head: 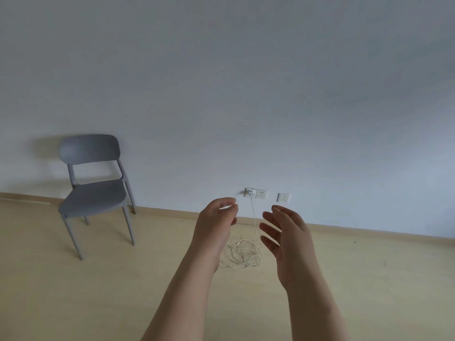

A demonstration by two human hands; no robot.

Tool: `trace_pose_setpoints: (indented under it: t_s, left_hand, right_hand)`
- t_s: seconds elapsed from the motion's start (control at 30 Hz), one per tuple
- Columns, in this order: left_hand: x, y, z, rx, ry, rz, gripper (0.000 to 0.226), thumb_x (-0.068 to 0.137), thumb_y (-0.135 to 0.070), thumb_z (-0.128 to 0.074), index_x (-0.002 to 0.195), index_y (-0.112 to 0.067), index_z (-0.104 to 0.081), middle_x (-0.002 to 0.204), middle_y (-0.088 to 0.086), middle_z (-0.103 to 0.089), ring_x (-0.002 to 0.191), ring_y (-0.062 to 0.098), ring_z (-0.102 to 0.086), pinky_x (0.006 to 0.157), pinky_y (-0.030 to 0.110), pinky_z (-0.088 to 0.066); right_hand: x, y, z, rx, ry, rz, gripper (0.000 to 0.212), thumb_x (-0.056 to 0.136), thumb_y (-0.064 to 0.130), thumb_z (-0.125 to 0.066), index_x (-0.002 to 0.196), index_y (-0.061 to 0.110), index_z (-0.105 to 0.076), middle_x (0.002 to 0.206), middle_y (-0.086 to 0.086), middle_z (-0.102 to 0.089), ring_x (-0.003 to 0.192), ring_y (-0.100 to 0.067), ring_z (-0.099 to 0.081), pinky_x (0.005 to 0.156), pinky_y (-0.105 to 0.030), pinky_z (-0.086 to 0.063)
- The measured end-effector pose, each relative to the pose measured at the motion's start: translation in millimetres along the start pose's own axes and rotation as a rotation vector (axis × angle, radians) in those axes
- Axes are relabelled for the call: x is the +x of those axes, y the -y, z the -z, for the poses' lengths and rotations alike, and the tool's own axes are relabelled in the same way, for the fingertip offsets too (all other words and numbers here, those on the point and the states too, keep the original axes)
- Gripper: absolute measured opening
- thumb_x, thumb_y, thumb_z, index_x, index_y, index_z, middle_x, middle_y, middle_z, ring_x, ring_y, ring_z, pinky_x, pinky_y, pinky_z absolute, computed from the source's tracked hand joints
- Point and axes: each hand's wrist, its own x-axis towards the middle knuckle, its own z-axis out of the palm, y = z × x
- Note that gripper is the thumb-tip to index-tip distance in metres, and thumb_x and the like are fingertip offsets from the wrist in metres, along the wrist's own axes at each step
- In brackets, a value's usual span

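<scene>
In the head view, closest to the camera, two bare arms come up from the bottom edge: the left forearm (182,296) and the right forearm (317,303), both stretched forward over the floor (73,291).

The left hand (216,225) is raised with its back to the camera. Its fingers (230,201) are loosely curled towards the thumb and hold nothing. The right hand (288,239) is just to its right, palm turned inward, with its fingers (269,230) fairly straight and spread wide. It also holds nothing. The two hands are apart and touch neither each other nor anything else.

Between and beyond them is a thin white cable (243,254). Most of it lies in a loose, tangled coil on the pale wooden floor, which appears in the gap between the wrists. One strand rises from the coil, passing between the fingertips of the two hands, to a small white charger (250,192) plugged in low on the wall (246,94). Neither hand touches the strand.

Just right of the charger is a white socket (261,193), and further right a second wall plate (283,198). A pale skirting board (369,231) runs along the foot of the wall.

Well to the left, a grey chair (96,193) stands on the floor with its back to the wall.
</scene>
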Motion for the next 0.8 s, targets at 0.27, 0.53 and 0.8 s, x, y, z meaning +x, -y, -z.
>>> trace_pose_setpoints:
  t_s: [0.27,0.53,0.8]
  left_hand:
    - [136.9,9.1,-90.8,0.057,0.169,0.016,0.013,0.093,-0.02,-0.053,0.092,-0.029,-0.062,0.102,-0.002,-0.066,0.094,0.013,-0.064,0.085,0.036,-0.049]
    - [303.9,-13.9,-202.2,0.1,0.373,-0.036,0.014,0.094,-0.024,-0.051,0.092,-0.034,-0.06,0.101,-0.006,-0.065,0.098,0.011,-0.062,0.094,0.039,-0.047]
    - [374.0,10.4,-345.9,0.189,0.631,0.08,0.014,0.095,-0.022,-0.051,0.092,-0.032,-0.061,0.101,-0.004,-0.064,0.095,0.012,-0.063,0.092,0.038,-0.05]
  right_hand:
    - [142.3,12.2,33.1,0.031,-0.141,0.015,0.009,0.095,0.016,-0.052,0.097,0.019,-0.06,0.097,-0.001,-0.066,0.089,-0.02,-0.062,0.076,-0.032,-0.047]
    - [315.6,51.5,43.8,0.052,-0.324,0.061,0.01,0.096,0.017,-0.052,0.101,0.019,-0.06,0.1,0.0,-0.066,0.093,-0.019,-0.064,0.078,-0.032,-0.048]
    - [413.9,71.2,130.6,0.133,-0.597,0.047,0.01,0.096,0.016,-0.052,0.1,0.018,-0.06,0.098,-0.002,-0.066,0.093,-0.021,-0.064,0.076,-0.032,-0.048]
